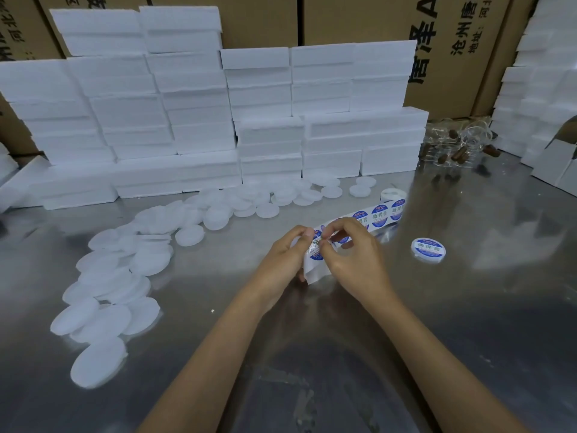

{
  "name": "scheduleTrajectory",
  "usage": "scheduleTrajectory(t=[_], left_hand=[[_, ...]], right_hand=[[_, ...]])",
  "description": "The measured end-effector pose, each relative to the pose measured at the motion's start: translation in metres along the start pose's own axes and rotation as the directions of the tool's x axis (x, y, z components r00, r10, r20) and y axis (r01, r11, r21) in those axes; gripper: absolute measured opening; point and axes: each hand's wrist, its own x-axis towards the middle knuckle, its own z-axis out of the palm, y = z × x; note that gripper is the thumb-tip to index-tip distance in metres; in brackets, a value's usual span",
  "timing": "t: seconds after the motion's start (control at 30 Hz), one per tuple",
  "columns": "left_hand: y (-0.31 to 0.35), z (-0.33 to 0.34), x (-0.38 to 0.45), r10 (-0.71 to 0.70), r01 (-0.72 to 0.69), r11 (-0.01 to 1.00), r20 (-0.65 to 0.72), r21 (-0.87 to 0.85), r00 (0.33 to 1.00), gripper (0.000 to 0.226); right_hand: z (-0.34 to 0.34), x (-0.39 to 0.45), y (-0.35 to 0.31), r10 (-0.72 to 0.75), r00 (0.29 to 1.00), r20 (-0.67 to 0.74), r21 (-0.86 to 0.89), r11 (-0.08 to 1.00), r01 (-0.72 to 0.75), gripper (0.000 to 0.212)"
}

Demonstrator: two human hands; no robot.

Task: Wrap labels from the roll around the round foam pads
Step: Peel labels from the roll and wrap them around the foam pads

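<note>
While both hands, left [285,251] and right [349,245], pinch a label [316,250] at twelve o'clock, I fear it creases or sticks to itself.

The round blue-and-white labels on the label strip [379,215] running from the hands to the far right read 助焊膏. The labelled foam pad [428,250] lying to the right bears the same 助焊膏. The cardboard cartons [452,42] at the far right show large 唐泽 and an A, with smaller 沧州, 地址: and 河北. The cartons at the far left carry print too cropped to read.
</note>
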Motion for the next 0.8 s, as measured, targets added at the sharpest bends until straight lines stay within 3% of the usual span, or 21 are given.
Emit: scheduleTrajectory(t=[0.2,0.4,0.53,0.8], left_hand=[[-0.0032,-0.0022,0.0026,-0.008,0.008,1.000,0.015,-0.009,1.000,0.029],[-0.0053,-0.0010,0.0023,-0.030,0.031,0.999,0.041,-0.035,0.999,0.027],[-0.0072,-0.0008,0.0050,-0.062,0.067,0.987,0.038,-0.145,0.997,0.029],[-0.0079,-0.0005,0.0049,-0.107,0.118,0.960,0.056,-0.255,0.993,0.025]], right_hand=[[0.0012,0.0012,0.0019,0.103,0.994,0.027,0.039,0.994,-0.104,0.017],[-0.0006,-0.0018,-0.0038,0.079,0.996,-0.036,0.030,0.997,-0.078,0.018],[0.0013,-0.0040,-0.0054,0.062,0.995,-0.077,-0.021,0.998,-0.064,0.011],[0.0021,-0.0073,-0.0066,0.049,0.998,-0.038,-0.074,0.996,-0.051,0.007]])
